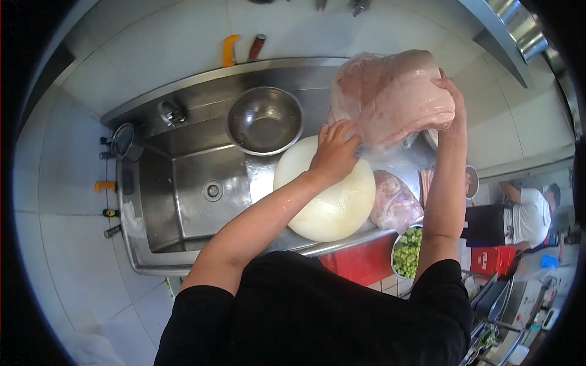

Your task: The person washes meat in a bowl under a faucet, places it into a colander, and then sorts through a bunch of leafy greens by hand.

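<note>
A large piece of raw, skin-on meat (397, 97) is held up above the right part of the steel counter, with a clear plastic bag (349, 76) around its left side. At its right end, my right hand (450, 104) grips the meat, fingers curled over the edge. My left hand (336, 151) is at the lower left of the meat, its fingers bent on the clear plastic there. Under my left forearm lies a thick, round, pale cutting board (329, 210). Another bagged piece of meat (394, 201) rests right of the board.
A steel bowl (265, 122) stands behind the board, beside the sink basin (201, 189) and faucet (171, 114). Knives with a yellow handle (229, 50) and a brown handle (257, 47) are at the wall. Chopped greens (407, 253) fill a bowl below. A person (528, 216) stands at right.
</note>
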Available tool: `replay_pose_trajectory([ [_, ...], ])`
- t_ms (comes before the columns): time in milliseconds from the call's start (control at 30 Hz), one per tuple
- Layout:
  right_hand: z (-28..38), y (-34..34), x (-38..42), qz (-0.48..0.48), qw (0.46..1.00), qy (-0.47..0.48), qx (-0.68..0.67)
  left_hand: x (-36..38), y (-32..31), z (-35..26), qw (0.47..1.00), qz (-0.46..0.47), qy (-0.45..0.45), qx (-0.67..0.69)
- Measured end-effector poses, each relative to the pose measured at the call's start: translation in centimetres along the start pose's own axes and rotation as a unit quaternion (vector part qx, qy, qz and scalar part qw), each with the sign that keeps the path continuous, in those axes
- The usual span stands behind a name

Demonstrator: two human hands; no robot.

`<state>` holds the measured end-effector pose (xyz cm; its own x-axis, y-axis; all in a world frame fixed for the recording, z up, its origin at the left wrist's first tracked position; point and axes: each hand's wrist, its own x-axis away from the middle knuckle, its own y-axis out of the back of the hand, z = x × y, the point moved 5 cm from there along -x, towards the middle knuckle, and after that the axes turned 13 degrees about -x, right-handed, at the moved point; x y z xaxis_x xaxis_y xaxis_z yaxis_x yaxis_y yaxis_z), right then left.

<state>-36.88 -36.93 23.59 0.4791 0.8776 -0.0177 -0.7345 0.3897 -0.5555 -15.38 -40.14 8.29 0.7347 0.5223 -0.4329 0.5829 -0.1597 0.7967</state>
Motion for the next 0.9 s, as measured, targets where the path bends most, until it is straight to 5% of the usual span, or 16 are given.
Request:
replay_pose_trajectory([
  [167,-3.8,-4.5,-3.0,0.141,0.981,-0.045,-0.129,5.4,1.8,10.9,0.976,0.047,0.098,-0.187],
  [233,-5.1,-9.1,-2.8,0.189,0.962,-0.067,-0.185,7.7,7.2,15.5,0.966,-0.035,0.119,-0.227],
  [300,-7.2,-9.6,-4.1,0.238,0.936,-0.112,-0.235,8.8,12.5,19.8,0.918,-0.023,0.138,-0.372],
  [433,-8.5,-10.9,-4.8,0.211,0.976,0.04,0.027,10.8,22.3,27.0,0.868,-0.173,0.14,-0.445],
  [500,-10.6,-13.4,-3.9,0.198,0.956,-0.185,-0.109,11.5,27.1,27.4,0.823,-0.249,0.157,-0.485],
  [567,-11.6,-16.2,-2.5,0.255,0.932,-0.225,-0.122,12.2,30.9,27.8,0.814,-0.197,0.233,-0.494],
  [633,-11.3,-19.4,0.3,0.183,0.968,-0.163,-0.055,13.5,33.1,27.9,0.799,-0.167,0.267,-0.512],
  [700,-11.0,-20.1,0.5,0.212,0.964,-0.157,-0.023,15.2,34.2,28.8,0.772,-0.064,0.393,-0.495],
  [900,-10.2,-22.2,1.3,0.258,0.951,-0.17,0.016,21.0,34.5,30.7,0.734,-0.038,0.548,-0.399],
])
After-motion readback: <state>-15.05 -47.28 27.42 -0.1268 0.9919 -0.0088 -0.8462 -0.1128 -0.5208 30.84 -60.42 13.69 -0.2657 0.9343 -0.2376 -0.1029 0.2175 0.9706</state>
